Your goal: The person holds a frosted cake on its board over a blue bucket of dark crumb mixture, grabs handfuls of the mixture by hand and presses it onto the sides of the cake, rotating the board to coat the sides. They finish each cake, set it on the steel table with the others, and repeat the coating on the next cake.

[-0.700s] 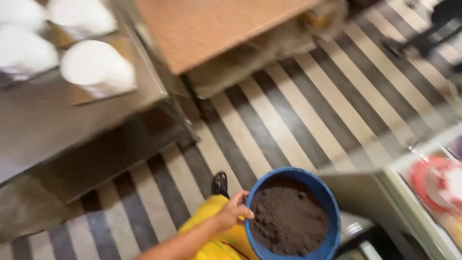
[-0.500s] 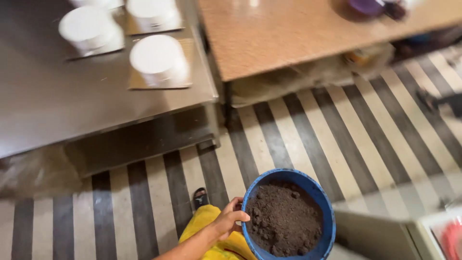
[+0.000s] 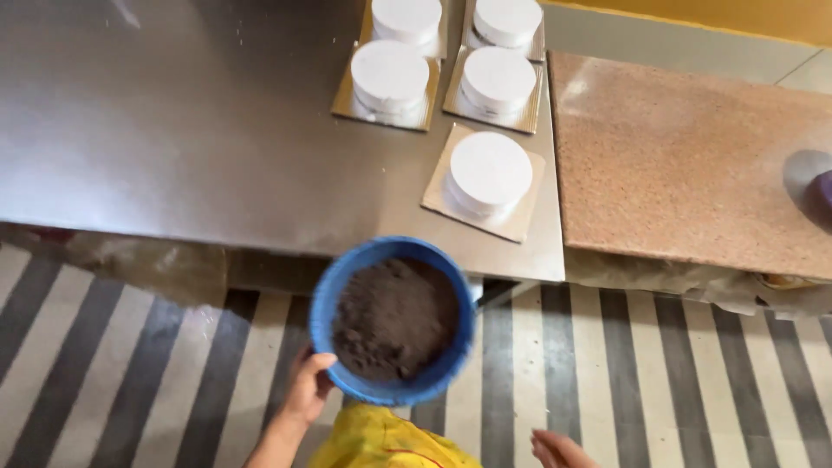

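My left hand (image 3: 309, 387) grips the rim of a blue bowl (image 3: 329, 286) filled with dark brown crumbs (image 3: 394, 318). I hold the bowl at the front edge of a steel table (image 3: 173, 139). Only the fingertips of my right hand (image 3: 559, 449) show at the bottom of the view, holding nothing, a little right of the bowl. Several round white cakes (image 3: 490, 172) sit on square gold boards on the steel table beyond the bowl. The nearest cake is just above the bowl's far rim.
A pinkish stone counter (image 3: 685, 156) adjoins the steel table on the right, with a purple thing (image 3: 819, 195) at its far right edge. The floor (image 3: 659, 381) has grey and cream stripes. My yellow clothing (image 3: 390, 438) shows below the bowl.
The view has swung up and over the steel table. The bowl has risen from above the floor to the table's front edge, still held by my left hand. My right hand's fingertips have come into view.
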